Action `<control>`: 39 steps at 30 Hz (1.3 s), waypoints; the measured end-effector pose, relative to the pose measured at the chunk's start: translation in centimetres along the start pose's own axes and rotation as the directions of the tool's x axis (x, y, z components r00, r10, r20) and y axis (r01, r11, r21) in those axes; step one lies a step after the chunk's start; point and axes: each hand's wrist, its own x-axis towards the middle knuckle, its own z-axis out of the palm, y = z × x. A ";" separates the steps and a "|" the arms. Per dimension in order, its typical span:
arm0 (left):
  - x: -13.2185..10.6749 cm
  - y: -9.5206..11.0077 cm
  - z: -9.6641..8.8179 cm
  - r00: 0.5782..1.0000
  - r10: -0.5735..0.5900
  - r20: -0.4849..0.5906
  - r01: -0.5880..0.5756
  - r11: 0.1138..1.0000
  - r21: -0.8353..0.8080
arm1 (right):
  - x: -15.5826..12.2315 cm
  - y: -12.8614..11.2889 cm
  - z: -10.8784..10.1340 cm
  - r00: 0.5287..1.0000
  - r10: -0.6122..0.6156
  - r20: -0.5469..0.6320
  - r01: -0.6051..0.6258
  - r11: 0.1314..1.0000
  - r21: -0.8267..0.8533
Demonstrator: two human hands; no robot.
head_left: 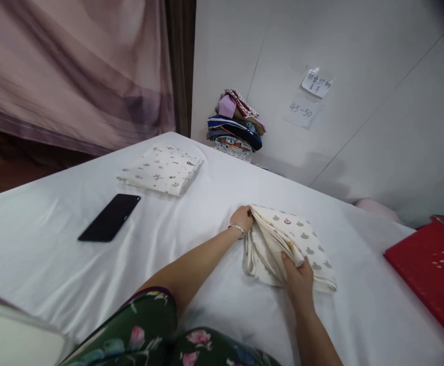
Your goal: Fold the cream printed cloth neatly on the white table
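Green floral clothing sat nearest the camera, forearms extended over the white-covered bench. Printed cloth was on the bench, right of center, folded in layers, near side partly lifted. Left hand had its upper left corner gripped, fingertips partly hidden. Right hand pinched the layered edge at the front, thumb on top. Handling, my read: light, soft, limp, probably not slippery, nothing to break. Main risk would be layers sliding apart or creasing. Best hold: corners and folded edges, all layers in one pinch; a mid-panel grab would likely just bunch it. Second folded cloth lay well apart at far left, black phone just in front of it.
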 end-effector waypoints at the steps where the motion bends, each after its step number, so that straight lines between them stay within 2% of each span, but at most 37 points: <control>1: -0.1 0.0 0.0 1.000 0.004 -0.001 -0.004 1.000 0.003 | -0.1 0.1 0.1 1.000 -0.004 0.025 0.004 1.000 -0.012; 5: -0.3 0.1 -0.1 1.000 0.013 0.016 -0.013 1.000 0.017 | -0.7 0.5 0.4 0.995 -0.034 0.099 0.040 0.998 -0.056; 12: 0.6 0.3 -0.5 0.996 -0.036 0.087 0.036 0.999 0.000 | -0.7 1.2 0.5 0.996 -0.091 0.024 0.093 0.994 -0.060; 16: 1.5 0.1 -0.5 0.987 -0.095 0.132 0.099 0.995 -0.025 | -0.8 1.2 0.7 0.986 -0.149 0.075 0.155 0.984 -0.088; 19: 1.5 0.2 -0.6 0.985 -0.094 0.143 0.100 0.994 -0.041 | -0.9 1.0 0.8 0.988 -0.136 0.078 0.143 0.986 -0.086; 23: -0.1 0.3 -1.4 0.992 -0.028 0.126 0.036 0.997 -0.066 | -0.9 0.6 0.8 0.996 -0.084 0.029 0.085 0.996 -0.041; 25: -1.7 0.3 -1.9 0.994 0.012 0.106 -0.005 0.998 -0.069 | -0.9 0.3 0.8 0.997 -0.068 0.029 0.068 0.997 -0.034; 27: -3.6 0.1 -2.4 0.989 0.099 0.107 -0.093 0.993 -0.067 | -0.9 0.0 0.8 0.998 -0.053 0.024 0.054 0.998 -0.044; 31: -7.0 -0.4 -2.9 0.922 0.325 0.209 -0.329 0.944 -0.016 | -1.1 -0.6 0.9 0.999 -0.048 0.015 0.048 0.997 -0.059; 33: -7.9 -0.6 -2.8 0.917 0.315 0.245 -0.331 0.943 0.025 | -1.1 -0.8 0.9 0.998 -0.059 0.022 0.061 0.995 -0.075; 39: -8.0 -0.6 -2.1 0.960 0.139 0.244 -0.161 0.984 0.071 | -1.1 -0.5 0.7 0.995 -0.090 0.045 0.093 0.993 -0.072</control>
